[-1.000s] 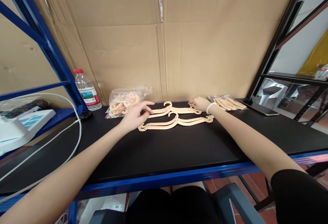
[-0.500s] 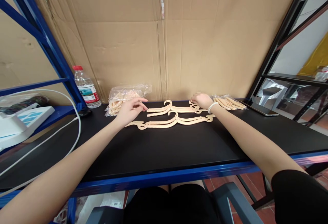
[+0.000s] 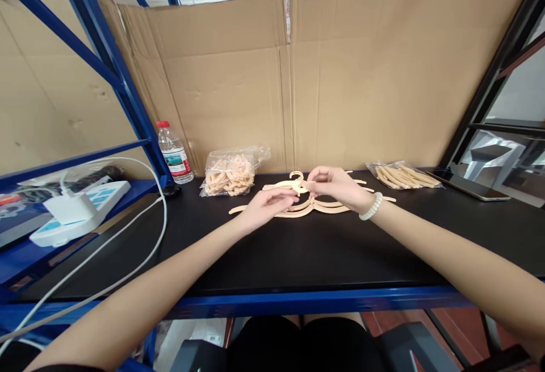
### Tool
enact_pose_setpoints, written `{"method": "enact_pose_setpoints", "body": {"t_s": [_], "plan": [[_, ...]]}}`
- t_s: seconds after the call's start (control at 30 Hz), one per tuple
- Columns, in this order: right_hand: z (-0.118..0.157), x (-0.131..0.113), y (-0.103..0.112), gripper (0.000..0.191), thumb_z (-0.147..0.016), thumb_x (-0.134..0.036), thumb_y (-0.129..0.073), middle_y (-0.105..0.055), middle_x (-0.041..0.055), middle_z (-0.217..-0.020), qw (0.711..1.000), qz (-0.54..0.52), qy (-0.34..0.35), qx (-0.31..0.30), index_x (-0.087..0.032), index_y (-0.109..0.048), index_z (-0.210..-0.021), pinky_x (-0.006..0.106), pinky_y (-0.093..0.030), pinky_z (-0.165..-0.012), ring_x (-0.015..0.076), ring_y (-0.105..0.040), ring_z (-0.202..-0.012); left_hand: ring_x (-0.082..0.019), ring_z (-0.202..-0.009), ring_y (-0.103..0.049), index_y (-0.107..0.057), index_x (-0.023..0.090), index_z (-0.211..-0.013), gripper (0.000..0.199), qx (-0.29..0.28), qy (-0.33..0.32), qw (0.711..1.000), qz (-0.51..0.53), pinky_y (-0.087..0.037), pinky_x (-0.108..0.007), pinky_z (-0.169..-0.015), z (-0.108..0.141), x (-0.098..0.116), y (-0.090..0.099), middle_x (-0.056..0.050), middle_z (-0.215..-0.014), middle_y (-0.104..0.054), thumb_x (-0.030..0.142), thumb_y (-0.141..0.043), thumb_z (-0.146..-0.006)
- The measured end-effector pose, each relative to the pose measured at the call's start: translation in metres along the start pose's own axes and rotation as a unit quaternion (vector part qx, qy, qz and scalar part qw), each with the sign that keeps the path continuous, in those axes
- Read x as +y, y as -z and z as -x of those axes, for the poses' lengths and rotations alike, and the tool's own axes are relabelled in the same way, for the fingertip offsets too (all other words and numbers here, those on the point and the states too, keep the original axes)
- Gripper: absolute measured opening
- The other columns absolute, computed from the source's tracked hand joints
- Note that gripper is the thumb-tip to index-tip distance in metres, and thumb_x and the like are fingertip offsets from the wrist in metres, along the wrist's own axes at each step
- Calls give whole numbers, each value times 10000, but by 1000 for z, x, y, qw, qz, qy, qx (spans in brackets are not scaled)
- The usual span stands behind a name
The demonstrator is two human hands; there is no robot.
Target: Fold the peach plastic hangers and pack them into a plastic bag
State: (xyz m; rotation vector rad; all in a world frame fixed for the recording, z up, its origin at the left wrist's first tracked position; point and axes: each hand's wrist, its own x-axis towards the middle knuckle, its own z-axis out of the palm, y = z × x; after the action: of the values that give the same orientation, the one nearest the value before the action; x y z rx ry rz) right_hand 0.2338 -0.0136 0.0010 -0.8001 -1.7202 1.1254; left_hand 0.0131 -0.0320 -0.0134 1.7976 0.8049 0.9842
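Note:
Over the middle of the black table, my right hand [image 3: 338,188] pinches a small cream curved piece [image 3: 301,185] between thumb and fingers. My left hand [image 3: 270,206] is close to it on the left, fingers stretched and slightly apart, just under the piece; whether it touches the piece is unclear. Beneath and behind both hands lie cream plastic hangers [image 3: 293,213], partly covered by the fingers. A clear bag of curled cream pieces [image 3: 230,174] rests left of them. Another bag, with long cream pieces [image 3: 400,175], lies to the right.
A water bottle [image 3: 175,156] with a red cap stands at the back left. White cables loop beside a power strip [image 3: 80,213] on the left. A phone [image 3: 470,184] lies at the right. Cardboard [image 3: 230,93] walls the back of the black table [image 3: 298,258].
Both hands have come together over the hangers; my right hand moved left from the hangers' right end with a small piece. The view has shifted, so everything sits further right.

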Motion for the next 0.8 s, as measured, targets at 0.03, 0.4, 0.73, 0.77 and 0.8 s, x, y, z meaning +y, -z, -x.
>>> {"method": "enact_pose_setpoints", "body": {"t_s": [0.03,0.4,0.73,0.77,0.8], "plan": [[4,0,-11,282,-675,-366,-795,-674,22,-747,1000,-9,-7,-28,-170,-614,-766,308,-542,-701,156,-647,-718,-212,-862,-681,-692,161,-984,314,1,0,1000,10,-541,-368,-827,1,1,-3,-98,-982,-712,391,-692,-771],[-9,10,20,197,-827,-366,-608,-695,29,-766,960,260,100,12,-180,-671,-810,314,-519,-700,185,-653,-728,-157,-696,-676,-681,120,-862,387,99,60,989,90,-560,-311,-736,-3,-2,4,-96,-858,-717,483,-736,-739],[-22,58,58,113,-794,-231,-659,-680,58,-910,845,531,38,-37,-183,-676,-895,296,-464,-703,207,-626,-805,-102,-603,-627,-618,125,-782,320,163,89,976,117,-509,-247,-648,-6,-4,11,-37,-692,-674,425,-729,-767],[-22,59,55,96,-797,-234,-655,-672,51,-889,849,526,42,-37,-186,-667,-879,289,-457,-691,203,-619,-799,-105,-616,-627,-621,129,-779,315,165,88,975,120,-510,-254,-658,-6,-4,11,-36,-704,-674,419,-742,-754],[-23,59,53,73,-802,-227,-645,-664,46,-864,851,521,45,-35,-186,-659,-861,285,-451,-685,201,-613,-797,-109,-627,-626,-623,132,-775,314,168,85,975,121,-510,-262,-667,-7,-3,12,-34,-711,-672,415,-754,-739]]}}
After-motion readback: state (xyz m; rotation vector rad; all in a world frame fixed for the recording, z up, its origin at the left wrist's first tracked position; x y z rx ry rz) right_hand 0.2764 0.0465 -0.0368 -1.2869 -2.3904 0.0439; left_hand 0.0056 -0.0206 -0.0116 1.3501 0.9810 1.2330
